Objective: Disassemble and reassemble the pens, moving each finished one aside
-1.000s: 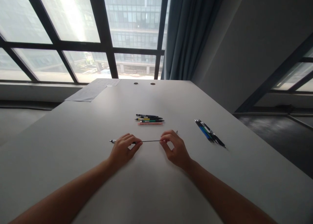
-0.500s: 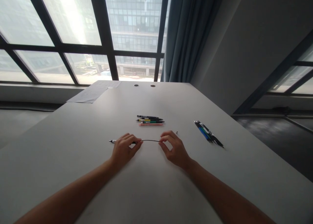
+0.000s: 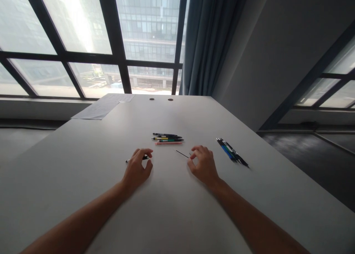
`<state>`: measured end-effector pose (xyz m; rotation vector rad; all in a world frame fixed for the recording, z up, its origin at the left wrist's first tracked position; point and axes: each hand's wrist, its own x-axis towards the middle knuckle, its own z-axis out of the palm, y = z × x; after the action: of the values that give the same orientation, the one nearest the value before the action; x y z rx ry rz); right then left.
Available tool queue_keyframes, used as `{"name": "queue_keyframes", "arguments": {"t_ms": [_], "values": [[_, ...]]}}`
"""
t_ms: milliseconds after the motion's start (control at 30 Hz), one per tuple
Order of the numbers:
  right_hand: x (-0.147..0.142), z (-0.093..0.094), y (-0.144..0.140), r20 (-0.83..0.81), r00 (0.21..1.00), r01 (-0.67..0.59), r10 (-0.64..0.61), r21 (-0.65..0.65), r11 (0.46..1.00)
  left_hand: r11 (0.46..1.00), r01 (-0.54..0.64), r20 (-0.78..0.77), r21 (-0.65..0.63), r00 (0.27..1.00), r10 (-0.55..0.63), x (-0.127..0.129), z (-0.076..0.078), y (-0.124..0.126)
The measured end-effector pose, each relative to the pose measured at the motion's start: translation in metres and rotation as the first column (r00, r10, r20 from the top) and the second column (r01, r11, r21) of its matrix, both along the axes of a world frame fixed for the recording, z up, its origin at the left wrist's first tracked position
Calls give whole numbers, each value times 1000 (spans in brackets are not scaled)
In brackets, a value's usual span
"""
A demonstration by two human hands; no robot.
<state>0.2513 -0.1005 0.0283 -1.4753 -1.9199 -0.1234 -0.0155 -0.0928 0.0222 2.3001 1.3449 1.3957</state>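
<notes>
My left hand (image 3: 138, 168) is curled round a slim black-and-white pen (image 3: 145, 158), with thumb and forefinger apart in front. The pen's far end sticks out to the left of the knuckles; its middle is hidden by the fingers. Between the thumb and forefinger of my right hand (image 3: 203, 164) is a thin dark rod (image 3: 182, 153), which looks like a pen refill. It points up and to the left, its free end apart from the left hand. A small pale bit shows by the right fingertips, too small to name.
Beyond my hands lies a row of several pens, including a pink one (image 3: 168, 143) and a green one (image 3: 170, 140). Another group of pens (image 3: 232, 152) rests to the right. Paper sheets (image 3: 95, 109) cover the far left corner of the white table (image 3: 166, 209).
The rod no longer bridges both hands: its left end has come away from my left fingers. My hands have moved apart, and the left thumb and forefinger have opened.
</notes>
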Motion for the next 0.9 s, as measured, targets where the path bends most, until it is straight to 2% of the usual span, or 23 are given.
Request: {"name": "queue_keyframes", "arguments": {"t_ms": [233,433,600,700,800,900], "values": [[-5,-2,-1,70,995,85,-77,-130,988,997,76,-1,8,997,-76,1,-1,0],[-11,1,-3,185,977,139,-102,-197,971,984,143,-50,-109,988,-149,2,-7,2],[-12,5,-5,225,971,126,-81,-192,973,975,136,-61,-176,987,-148,1,-9,2],[-10,8,-5,227,971,117,-74,-186,976,980,129,-83,-149,986,-143,0,-5,2],[-8,11,-5,196,977,103,-78,-121,987,984,133,-117,-115,982,-146,-1,-1,0],[-12,9,-7,117,993,-17,20,-27,999,978,191,-135,-86,970,-202,0,0,-2]]}}
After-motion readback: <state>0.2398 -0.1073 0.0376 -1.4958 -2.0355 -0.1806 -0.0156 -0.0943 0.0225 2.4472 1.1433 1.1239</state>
